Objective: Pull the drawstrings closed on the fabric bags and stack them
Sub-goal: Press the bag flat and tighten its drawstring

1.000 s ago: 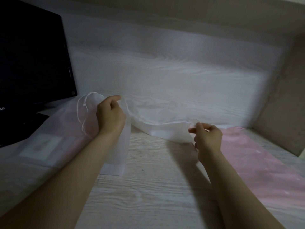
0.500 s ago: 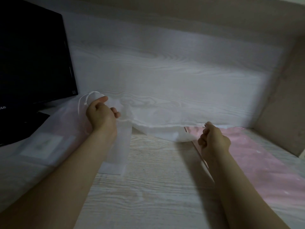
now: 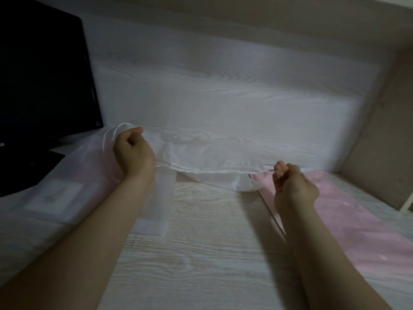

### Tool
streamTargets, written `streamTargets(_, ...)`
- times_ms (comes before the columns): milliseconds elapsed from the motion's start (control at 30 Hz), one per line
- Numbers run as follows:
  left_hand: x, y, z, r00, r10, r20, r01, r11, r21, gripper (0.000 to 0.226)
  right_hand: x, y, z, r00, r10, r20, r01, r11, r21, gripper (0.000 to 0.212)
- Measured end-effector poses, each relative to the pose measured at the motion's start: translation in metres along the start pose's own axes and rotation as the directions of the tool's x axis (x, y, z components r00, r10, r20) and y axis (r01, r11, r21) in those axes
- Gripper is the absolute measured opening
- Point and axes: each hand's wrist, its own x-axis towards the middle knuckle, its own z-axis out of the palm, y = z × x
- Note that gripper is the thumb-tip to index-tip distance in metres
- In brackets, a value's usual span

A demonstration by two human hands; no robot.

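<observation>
While white bag (image 3: 212, 170) spans left-right | left hand (image 3: 134, 154) grip: clutching bag | right hand (image 3: 292, 189) grip: pinching drawstring (image 3: 267, 170)

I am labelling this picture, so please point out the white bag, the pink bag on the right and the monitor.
white bag (image 3: 214, 173): head view, on its stretched top hem.
pink bag (image 3: 362, 224): head view, on its flat middle.
monitor (image 3: 44, 74): head view, on its dark screen.
</observation>
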Motion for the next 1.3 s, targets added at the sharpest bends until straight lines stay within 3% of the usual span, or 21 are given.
streamTargets(100,-0.022,0.026,0.002,0.999,0.04,0.014,-0.041,0.997,0.063,0.035,0.006,0.005,-0.001,0.996,-0.067,-0.067,0.06,0.992,-0.112,0.024)
streamTargets(167,-0.032,0.034,0.005,1.0,-0.002,0.005,0.001,0.999,0.04,0.034,0.01,0.001,-0.007,0.984,-0.055,-0.17,0.042,0.996,-0.08,0.031)
streamTargets(233,-0.033,0.033,0.006,1.0,-0.019,-0.012,0.02,0.998,0.055,0.033,0.008,-0.004,-0.016,0.993,0.064,-0.097,-0.062,0.998,0.023,0.029)
streamTargets(333,-0.032,0.03,0.002,0.981,0.181,0.065,-0.192,0.936,0.294,0.034,-0.001,-0.006,-0.015,0.994,0.107,0.036,-0.108,0.994,0.014,0.02)
streamTargets(400,-0.041,0.033,0.0,0.921,0.309,0.238,-0.386,0.81,0.441,0.03,-0.005,-0.001,-0.005,0.999,0.032,0.005,-0.032,0.999,0.016,0.017)
streamTargets(467,-0.056,0.037,-0.002,0.828,0.379,0.414,-0.558,0.634,0.535,0.026,-0.009,0.002,0.004,0.996,-0.094,0.011,0.094,0.989,-0.114,0.023)
streamTargets(567,-0.061,0.034,-0.009,0.659,0.399,0.637,-0.749,0.28,0.6,0.02,-0.005,0.004,0.003,0.98,-0.2,0.003,0.196,0.958,-0.209,0.026)
streamTargets(667,-0.057,0.033,-0.012,0.546,0.356,0.758,-0.802,-0.037,0.596,0.009,0.006,0.006,-0.005,0.938,-0.341,-0.052,0.305,0.89,-0.339,0.029)
streamTargets(733,-0.056,0.036,-0.012,0.527,0.307,0.792,-0.799,-0.139,0.586,0.007,0.007,0.005,-0.008,0.882,-0.472,0.007,0.386,0.711,-0.588,0.032)
streamTargets(833,-0.061,0.041,-0.01,0.541,0.261,0.799,-0.799,-0.138,0.586,0.029,0.002,0.011,-0.01,0.802,-0.513,0.306,0.506,0.31,-0.805,0.034)
streamTargets(900,-0.065,0.043,-0.008,0.566,0.226,0.793,-0.793,-0.112,0.599,0.037,-0.002,0.017,-0.009,0.766,-0.426,0.482,0.573,0.113,-0.811,0.032)
streamTargets(1000,-0.063,0.039,-0.009,0.571,0.182,0.8,-0.811,-0.023,0.584,0.047,-0.001,0.024,-0.011,0.773,-0.236,0.589,0.574,-0.137,-0.807,0.027)
streamTargets(1067,-0.059,0.034,-0.01,0.565,0.172,0.807,-0.821,0.018,0.571,0.054,0.0,0.027,-0.014,0.755,-0.189,0.628,0.593,-0.212,-0.777,0.031)
streamTargets(1133,-0.055,0.029,-0.009,0.594,0.209,0.777,-0.801,0.066,0.595,0.061,0.0,0.03,-0.013,0.694,-0.253,0.675,0.65,-0.183,-0.737,0.038)
streamTargets(1200,-0.053,0.026,-0.006,0.629,0.262,0.732,-0.777,0.177,0.604,0.065,0.0,0.029,-0.01,0.627,-0.333,0.704,0.699,-0.159,-0.697,0.039)
streamTargets(1300,-0.045,0.023,-0.004,0.684,0.26,0.682,-0.729,0.264,0.631,0.061,0.005,0.022,-0.01,0.55,-0.419,0.723,0.682,-0.274,-0.678,0.038)
